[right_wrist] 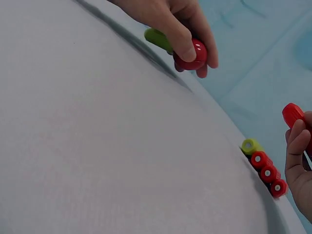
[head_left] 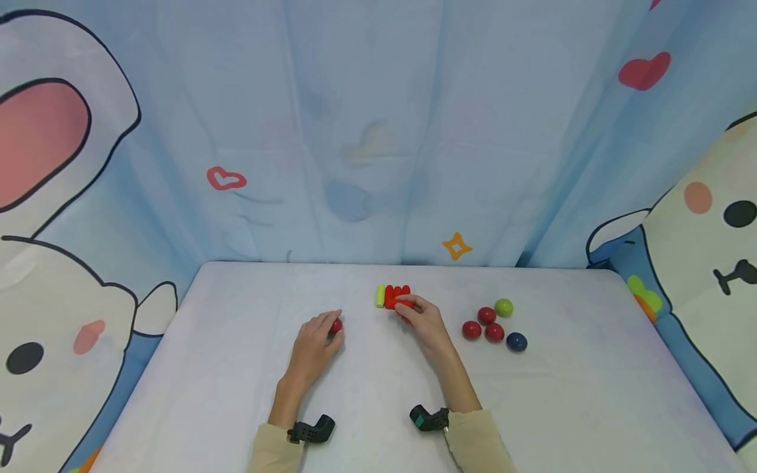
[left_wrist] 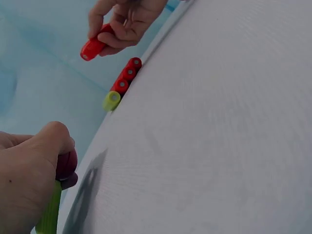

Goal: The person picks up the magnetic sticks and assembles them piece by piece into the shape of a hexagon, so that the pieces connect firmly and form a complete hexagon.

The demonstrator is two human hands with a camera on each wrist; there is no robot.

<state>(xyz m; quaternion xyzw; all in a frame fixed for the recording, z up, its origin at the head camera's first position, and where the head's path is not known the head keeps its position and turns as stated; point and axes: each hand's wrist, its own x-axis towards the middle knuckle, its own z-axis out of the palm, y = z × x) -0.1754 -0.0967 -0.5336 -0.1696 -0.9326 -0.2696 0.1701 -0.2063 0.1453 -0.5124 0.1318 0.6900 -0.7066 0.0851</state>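
Note:
My left hand grips a shiny red ball with a green stick against it; in the head view the fingers hide the stick. Further right, my right hand pinches a short red stick above the table, its far part covered by fingers. Close by that hand lies a row of short sticks: one yellow-green stick at the left end and three red sticks beside it, their round ends showing small pale centres in both wrist views.
Right of my right hand sit several red balls, a green ball and a dark blue ball. The white-covered table ends at a light blue curtain with printed cartoon figures.

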